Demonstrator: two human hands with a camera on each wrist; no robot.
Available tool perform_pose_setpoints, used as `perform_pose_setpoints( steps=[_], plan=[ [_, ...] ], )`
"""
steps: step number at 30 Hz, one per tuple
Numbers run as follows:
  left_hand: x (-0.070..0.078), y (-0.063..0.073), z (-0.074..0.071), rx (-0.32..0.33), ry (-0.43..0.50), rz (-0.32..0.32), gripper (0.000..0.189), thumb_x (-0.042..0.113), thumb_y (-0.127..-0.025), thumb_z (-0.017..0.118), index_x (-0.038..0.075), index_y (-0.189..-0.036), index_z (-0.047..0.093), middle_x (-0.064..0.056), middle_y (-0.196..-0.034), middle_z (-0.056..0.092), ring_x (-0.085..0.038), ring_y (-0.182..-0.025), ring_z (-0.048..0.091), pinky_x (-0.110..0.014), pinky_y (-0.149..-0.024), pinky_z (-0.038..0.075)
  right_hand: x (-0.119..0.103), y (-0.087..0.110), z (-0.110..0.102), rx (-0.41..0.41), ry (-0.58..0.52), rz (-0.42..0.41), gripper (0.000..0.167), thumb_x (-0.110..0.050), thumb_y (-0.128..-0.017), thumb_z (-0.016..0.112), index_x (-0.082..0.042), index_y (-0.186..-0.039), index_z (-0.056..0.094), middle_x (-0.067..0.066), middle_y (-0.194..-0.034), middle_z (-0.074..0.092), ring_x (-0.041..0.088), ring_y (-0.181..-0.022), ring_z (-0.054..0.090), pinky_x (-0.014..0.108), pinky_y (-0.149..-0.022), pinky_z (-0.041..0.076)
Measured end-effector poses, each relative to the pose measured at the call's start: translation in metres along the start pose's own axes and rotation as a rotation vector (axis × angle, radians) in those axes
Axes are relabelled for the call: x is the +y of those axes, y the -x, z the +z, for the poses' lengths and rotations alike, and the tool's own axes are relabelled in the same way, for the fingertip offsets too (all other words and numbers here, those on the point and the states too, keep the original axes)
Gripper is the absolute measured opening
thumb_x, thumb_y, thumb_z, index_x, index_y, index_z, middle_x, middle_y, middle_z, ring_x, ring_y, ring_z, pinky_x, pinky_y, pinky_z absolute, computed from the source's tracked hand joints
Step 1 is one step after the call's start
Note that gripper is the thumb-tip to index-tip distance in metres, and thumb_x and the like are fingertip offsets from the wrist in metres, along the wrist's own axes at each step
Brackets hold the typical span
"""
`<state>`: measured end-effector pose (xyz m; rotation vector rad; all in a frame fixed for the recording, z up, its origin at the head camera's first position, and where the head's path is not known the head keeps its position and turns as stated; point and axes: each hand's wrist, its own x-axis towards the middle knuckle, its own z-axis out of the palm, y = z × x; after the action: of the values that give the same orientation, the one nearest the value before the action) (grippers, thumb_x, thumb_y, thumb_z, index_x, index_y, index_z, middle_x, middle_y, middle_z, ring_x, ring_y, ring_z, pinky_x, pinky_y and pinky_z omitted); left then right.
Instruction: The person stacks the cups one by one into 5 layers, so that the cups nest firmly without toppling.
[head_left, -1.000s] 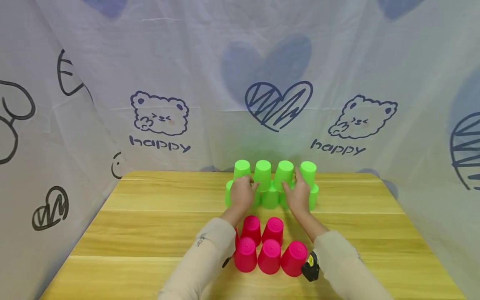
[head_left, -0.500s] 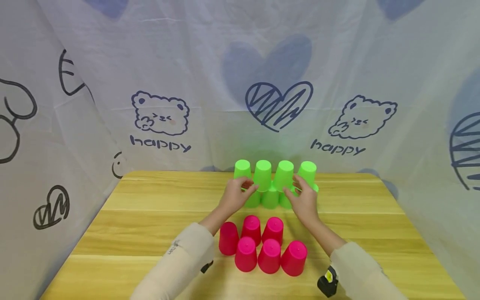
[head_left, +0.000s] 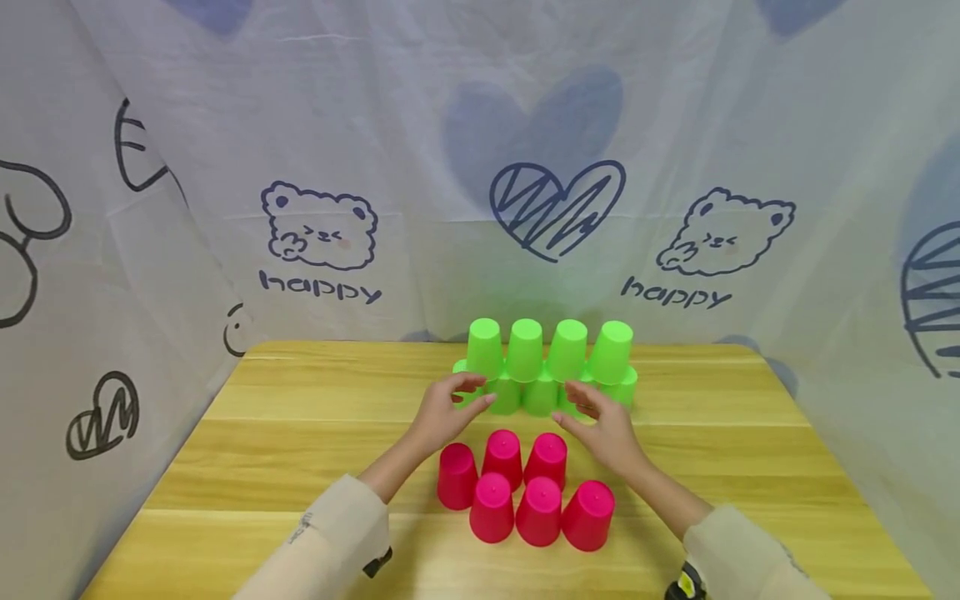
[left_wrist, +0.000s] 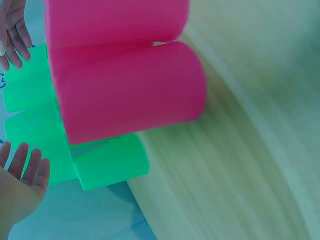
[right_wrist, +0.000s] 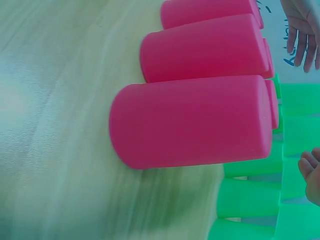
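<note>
Left hand (head_left: 442,410) and right hand (head_left: 609,429), fingers relaxed and parted, before two tiers of inverted green cups (head_left: 526,354).
The hands partly hide the lower tier (head_left: 540,398), contact unclear; inverted pink cups (head_left: 538,515) stand nearer, between the forearms (head_left: 667,497). Lettering (head_left: 302,527) on the left sleeve (head_left: 330,533) is too small to read; the backdrop (head_left: 420,125) says "happy" twice.
</note>
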<state>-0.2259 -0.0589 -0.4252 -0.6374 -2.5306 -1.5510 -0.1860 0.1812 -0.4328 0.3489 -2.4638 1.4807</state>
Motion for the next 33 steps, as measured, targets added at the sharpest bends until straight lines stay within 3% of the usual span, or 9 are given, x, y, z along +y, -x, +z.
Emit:
perform_pose_setpoints(
  steps=[8, 13, 23, 33],
  plan=[
    [-0.007, 0.019, 0.001, -0.002, 0.040, -0.027, 0.033, 0.017, -0.082, 0.070, 0.001, -0.110, 0.063, -0.013, -0.109, 0.066, -0.029, -0.102, 0.061, -0.048, -0.085, 0.050, 0.005, 0.008, 0.002, -0.063, -0.013, 0.013, 0.052, -0.010, -0.079, 0.073, 0.006, -0.123, 0.053, 0.024, -0.121, 0.059, 0.036, -0.111, 0.058, 0.043, -0.094, 0.049],
    [-0.015, 0.028, 0.002, 0.010, 0.057, -0.018, 0.035, 0.016, -0.082, 0.071, 0.000, -0.111, 0.062, -0.014, -0.108, 0.066, -0.033, -0.102, 0.060, -0.050, -0.086, 0.050, 0.010, 0.011, 0.003, -0.122, -0.010, 0.033, 0.052, -0.012, -0.078, 0.074, 0.007, -0.122, 0.054, 0.024, -0.119, 0.060, 0.037, -0.111, 0.057, 0.044, -0.094, 0.048],
    [-0.028, 0.051, -0.004, -0.029, 0.056, -0.061, 0.041, 0.018, -0.080, 0.073, -0.001, -0.114, 0.061, -0.017, -0.114, 0.064, -0.033, -0.105, 0.058, -0.048, -0.090, 0.049, 0.021, 0.015, 0.004, -0.255, -0.014, 0.064, 0.056, -0.015, -0.078, 0.074, 0.009, -0.123, 0.052, 0.027, -0.122, 0.057, 0.038, -0.113, 0.056, 0.044, -0.096, 0.047],
    [-0.043, 0.069, -0.001, -0.037, 0.062, -0.098, 0.048, 0.021, -0.077, 0.075, 0.003, -0.119, 0.059, -0.016, -0.118, 0.062, -0.027, -0.107, 0.058, -0.036, -0.089, 0.050, 0.029, 0.016, 0.004, -0.356, -0.041, 0.121, 0.058, -0.015, -0.077, 0.074, 0.012, -0.123, 0.051, 0.028, -0.123, 0.056, 0.042, -0.115, 0.053, 0.045, -0.096, 0.047]
  ],
)
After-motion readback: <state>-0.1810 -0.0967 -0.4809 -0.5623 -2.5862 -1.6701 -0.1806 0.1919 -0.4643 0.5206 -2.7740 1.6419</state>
